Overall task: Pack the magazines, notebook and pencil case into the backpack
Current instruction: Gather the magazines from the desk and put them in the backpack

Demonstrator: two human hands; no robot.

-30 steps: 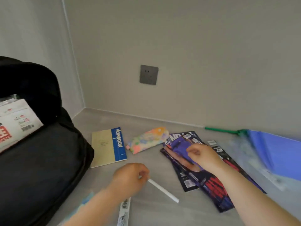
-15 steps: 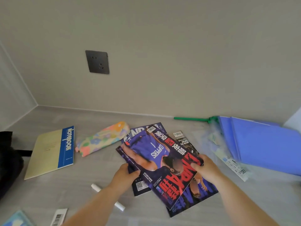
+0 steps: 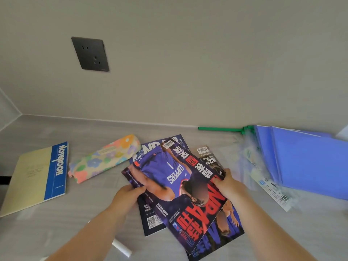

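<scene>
A fanned stack of basketball magazines (image 3: 178,187) lies on the grey surface in front of me. My left hand (image 3: 126,194) grips the stack's left edge and my right hand (image 3: 228,185) grips its right edge, thumbs on the purple top cover. The floral pencil case (image 3: 105,157) lies just left of the stack, touching its far corner. Further left lies the yellow notebook (image 3: 35,176) with a blue spine strip. Only a black strap (image 3: 3,179) of the backpack shows at the left edge.
Blue folders (image 3: 305,162) and loose printed papers (image 3: 271,191) lie at the right. A green stick (image 3: 220,129) rests along the wall. A white cylinder (image 3: 122,248) lies under my left forearm. A dark wall socket (image 3: 90,53) is on the wall.
My view turned right, away from the backpack. My left hand left the white cylinder and both hands closed on the edges of the magazine stack, drawing its top copies slightly together.
</scene>
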